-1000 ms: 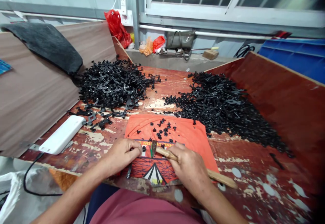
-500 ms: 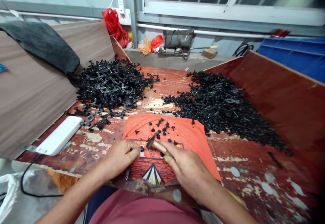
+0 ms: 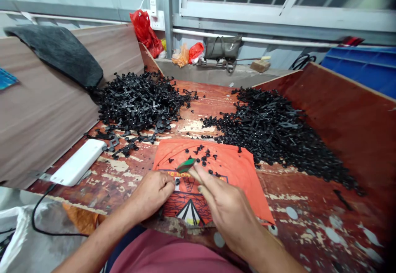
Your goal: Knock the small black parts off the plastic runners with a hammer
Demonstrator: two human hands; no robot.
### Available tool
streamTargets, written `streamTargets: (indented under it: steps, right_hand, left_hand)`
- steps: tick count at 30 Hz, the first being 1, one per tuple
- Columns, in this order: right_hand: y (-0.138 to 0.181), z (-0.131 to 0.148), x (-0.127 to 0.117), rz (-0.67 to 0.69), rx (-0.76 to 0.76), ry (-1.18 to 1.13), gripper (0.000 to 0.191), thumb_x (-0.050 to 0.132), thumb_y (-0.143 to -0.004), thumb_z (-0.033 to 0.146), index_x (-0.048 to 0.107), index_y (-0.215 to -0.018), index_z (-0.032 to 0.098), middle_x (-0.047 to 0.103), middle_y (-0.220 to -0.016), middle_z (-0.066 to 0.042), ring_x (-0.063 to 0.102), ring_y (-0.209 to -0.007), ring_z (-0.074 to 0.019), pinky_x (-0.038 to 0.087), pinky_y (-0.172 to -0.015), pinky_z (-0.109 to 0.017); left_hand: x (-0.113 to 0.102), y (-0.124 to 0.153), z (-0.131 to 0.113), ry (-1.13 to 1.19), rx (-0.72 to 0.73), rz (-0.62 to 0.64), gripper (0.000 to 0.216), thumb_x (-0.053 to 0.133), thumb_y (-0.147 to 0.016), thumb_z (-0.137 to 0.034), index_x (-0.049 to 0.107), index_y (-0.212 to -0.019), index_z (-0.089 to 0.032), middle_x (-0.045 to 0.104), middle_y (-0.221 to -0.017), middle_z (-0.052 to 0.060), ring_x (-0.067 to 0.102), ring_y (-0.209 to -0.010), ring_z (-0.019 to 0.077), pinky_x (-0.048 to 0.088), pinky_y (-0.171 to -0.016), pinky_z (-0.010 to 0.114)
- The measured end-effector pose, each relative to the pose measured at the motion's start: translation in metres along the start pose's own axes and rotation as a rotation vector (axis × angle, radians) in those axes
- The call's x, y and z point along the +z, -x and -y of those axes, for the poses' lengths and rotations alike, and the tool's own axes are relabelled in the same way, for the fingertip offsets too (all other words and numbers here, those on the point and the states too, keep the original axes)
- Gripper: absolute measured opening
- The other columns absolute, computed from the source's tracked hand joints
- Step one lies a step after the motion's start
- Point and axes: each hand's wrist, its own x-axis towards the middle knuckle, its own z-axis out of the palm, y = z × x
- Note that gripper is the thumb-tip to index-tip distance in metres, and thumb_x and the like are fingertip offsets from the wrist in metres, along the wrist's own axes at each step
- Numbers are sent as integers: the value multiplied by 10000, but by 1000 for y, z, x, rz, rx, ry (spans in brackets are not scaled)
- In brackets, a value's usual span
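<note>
Curled on the orange printed cloth (image 3: 238, 174), my left hand (image 3: 156, 190) is closed, with a small black round-headed part (image 3: 177, 181) at its fingertips. Most of what those fingers grip is hidden beneath them. Wrapped around a wooden handle is my right hand (image 3: 229, 207), holding a small hammer (image 3: 186, 165) whose wedge-shaped head looks green and dark. That head is over the cloth, just above and to the right of my left fingertips. Several loose black studs (image 3: 204, 158) lie on the cloth beyond the hammer.
Heaps of black parts lie at the left (image 3: 136, 104) and right (image 3: 272, 128) of the worn red tabletop (image 3: 198, 93). A white power bank (image 3: 77, 163) with a black cable lies at left. Wooden boards (image 3: 346, 112) wall the sides; a blue crate (image 3: 361, 69) stands beyond.
The hammer has lifted slightly and its head has turned, now showing a green face. My left hand stays at the black part. The whole view has shifted a little.
</note>
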Motion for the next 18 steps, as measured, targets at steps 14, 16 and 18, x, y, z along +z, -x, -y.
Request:
streamTargets:
  steps: [14, 16, 18]
  right_hand:
    - [15, -26, -33, -89, 250, -105, 457, 393, -1000, 281, 420, -1456, 304, 540, -1406, 17, 506, -1288, -186, 419, -1079, -365]
    - [28, -33, -34, -52, 316, -94, 456, 391, -998, 292, 422, -1452, 326, 562, -1383, 32, 522, -1273, -185, 426, -1071, -366]
    - [39, -37, -33, -20, 378, -96, 454, 384, -997, 295, 427, -1446, 343, 592, -1354, 35, 562, -1234, -188, 448, -1042, -362]
  left_hand:
    - [-11, 2, -17, 196, 12, 97, 338, 376, -917, -377, 512, -672, -188, 515, -654, -28, 484, -649, 142, 312, -614, 246]
    - [-3, -3, -24, 199, 20, 113, 304, 398, -892, -312, 499, -635, -185, 489, -622, -31, 463, -624, 137, 304, -604, 247]
    - [5, -7, -28, 220, 23, 107, 296, 405, -884, -282, 499, -622, -182, 494, -619, -27, 466, -631, 139, 308, -614, 248]
